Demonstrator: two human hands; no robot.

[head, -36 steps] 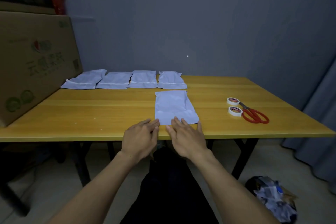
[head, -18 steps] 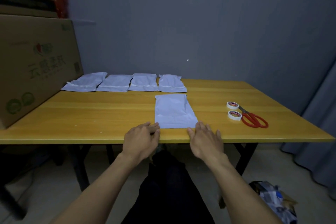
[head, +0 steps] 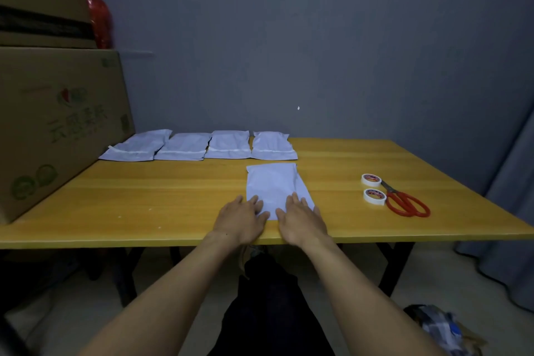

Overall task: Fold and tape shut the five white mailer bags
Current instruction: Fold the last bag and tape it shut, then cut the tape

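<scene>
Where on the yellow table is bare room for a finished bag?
Bare: the wide patch between the brown cardboard box, the four folded white bags and the left hand; also between the flat white bag and white tape rolls. Crowded: by the red scissors.

The yellow table (head: 144, 199) carries four folded white bags (head: 228, 144), one flat bag (head: 271, 182), two tape rolls (head: 371, 180), red scissors (head: 404, 203) and a cardboard box (head: 57, 124).
</scene>
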